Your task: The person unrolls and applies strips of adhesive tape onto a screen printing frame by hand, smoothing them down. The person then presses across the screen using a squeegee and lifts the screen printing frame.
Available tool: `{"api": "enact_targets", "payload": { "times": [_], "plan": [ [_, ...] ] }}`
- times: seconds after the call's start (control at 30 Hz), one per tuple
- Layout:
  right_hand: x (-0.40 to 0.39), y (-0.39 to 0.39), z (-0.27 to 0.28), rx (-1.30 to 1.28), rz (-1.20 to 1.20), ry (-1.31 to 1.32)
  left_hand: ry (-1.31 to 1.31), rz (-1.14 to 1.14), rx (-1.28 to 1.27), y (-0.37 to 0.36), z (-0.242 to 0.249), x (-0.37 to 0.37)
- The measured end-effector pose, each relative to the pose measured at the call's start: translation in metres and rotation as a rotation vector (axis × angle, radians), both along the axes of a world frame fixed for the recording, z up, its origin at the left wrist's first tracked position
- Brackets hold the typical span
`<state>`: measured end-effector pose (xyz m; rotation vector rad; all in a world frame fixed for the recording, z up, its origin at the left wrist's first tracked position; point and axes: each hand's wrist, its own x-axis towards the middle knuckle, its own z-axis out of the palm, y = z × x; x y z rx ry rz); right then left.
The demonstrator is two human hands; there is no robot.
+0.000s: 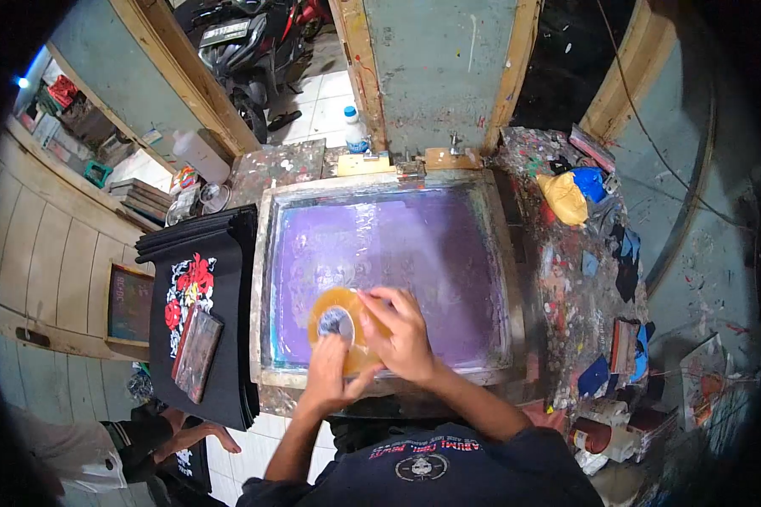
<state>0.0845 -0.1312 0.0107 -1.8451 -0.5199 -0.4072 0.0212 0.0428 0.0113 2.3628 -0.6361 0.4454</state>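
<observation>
A roll of amber packing tape (323,306) is held between both hands above the screen-printing frame (510,279). My left hand (331,372) grips the roll from below, its fingers at the hollow core. At the roll's right side, my right hand (404,340) is closed with thumb and fingertips pressed at its edge. Beneath them spreads the frame's purple mesh (448,253), with a faint pattern showing left of its middle.
Left of the frame lies a stack of black printed fabric (228,253) with a squeegee (198,353) on top. A bottle (356,131) stands behind the frame. Yellow cloth (562,198) and scraps lie on the right. A person's bare leg (196,439) shows lower left.
</observation>
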Motion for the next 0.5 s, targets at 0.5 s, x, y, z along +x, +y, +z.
{"api": "enact_targets", "payload": {
  "times": [0.5],
  "plan": [
    [-0.059, -0.025, 0.005, 0.050, 0.070, 0.076, 0.183, -0.023, -0.082, -0.028, -0.015, -0.081]
  ]
}}
